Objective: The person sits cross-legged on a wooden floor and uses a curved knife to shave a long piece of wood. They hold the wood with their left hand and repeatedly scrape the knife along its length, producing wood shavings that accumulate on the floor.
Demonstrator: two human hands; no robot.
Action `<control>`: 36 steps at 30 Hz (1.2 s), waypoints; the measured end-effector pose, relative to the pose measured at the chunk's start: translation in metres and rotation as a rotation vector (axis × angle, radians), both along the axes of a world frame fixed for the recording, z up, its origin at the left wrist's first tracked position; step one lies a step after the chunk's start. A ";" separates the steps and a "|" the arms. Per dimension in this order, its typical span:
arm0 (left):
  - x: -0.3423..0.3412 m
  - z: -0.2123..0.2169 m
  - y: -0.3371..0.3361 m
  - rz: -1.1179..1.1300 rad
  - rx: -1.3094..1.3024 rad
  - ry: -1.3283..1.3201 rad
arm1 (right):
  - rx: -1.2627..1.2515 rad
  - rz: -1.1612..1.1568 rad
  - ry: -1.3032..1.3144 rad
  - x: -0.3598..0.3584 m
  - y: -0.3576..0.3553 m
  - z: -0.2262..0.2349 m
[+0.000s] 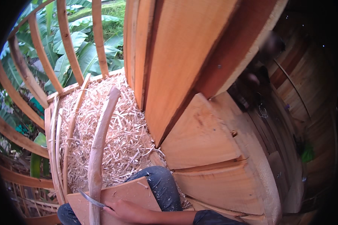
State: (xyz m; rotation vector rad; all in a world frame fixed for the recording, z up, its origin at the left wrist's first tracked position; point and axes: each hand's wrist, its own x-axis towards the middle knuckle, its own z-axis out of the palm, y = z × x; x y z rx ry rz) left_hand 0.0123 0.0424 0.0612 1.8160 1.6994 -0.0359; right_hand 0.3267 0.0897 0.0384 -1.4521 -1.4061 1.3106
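My right hand [125, 210] is closed round a knife [91, 199], whose curved blade lies across a long pale stick [101, 140]. Stripped of bark and slightly bent, the stick rises away from me over a bed of wood shavings. Under its lower part, a flat wooden board [137, 193] rests across my lap, with a few small chips on it. Only part of the knife handle shows beyond my fingers. My left hand does not show in the picture.
Thin wooden strips [69, 150] stand left of the stick. Curly wood shavings [125, 131] cover the floor ahead. A slatted railing [65, 41] borders leafy plants at the left. Tall planks [187, 45] and a plank wall [202, 138] rise at my right, with dark, unclear shapes beyond.
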 end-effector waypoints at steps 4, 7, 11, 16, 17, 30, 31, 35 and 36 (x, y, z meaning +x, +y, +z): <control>-0.006 -0.006 0.004 -0.015 -0.010 -0.067 | 0.074 -0.025 0.106 0.007 -0.003 0.006; -0.005 -0.001 0.007 -0.024 0.014 -0.017 | 0.071 -0.025 0.156 0.003 0.000 0.000; -0.021 -0.015 0.005 -0.149 0.134 0.004 | 0.061 -0.015 0.143 0.002 0.001 0.000; 0.000 -0.003 0.001 -0.035 0.005 -0.028 | 0.055 -0.012 0.107 0.005 -0.003 -0.004; -0.003 -0.005 0.001 -0.017 -0.020 -0.069 | 0.058 -0.009 0.115 0.005 -0.002 -0.004; -0.001 -0.018 0.007 0.108 0.036 -0.180 | -0.099 -0.032 0.108 0.014 0.004 0.029; -0.005 -0.014 0.003 0.115 0.054 -0.159 | -0.131 -0.070 0.061 0.016 0.011 0.039; -0.002 -0.013 -0.001 0.087 0.057 -0.148 | 0.039 -0.169 0.103 0.015 0.021 0.042; -0.002 -0.013 -0.002 0.081 0.041 -0.153 | 0.036 -0.135 0.059 0.011 0.019 0.041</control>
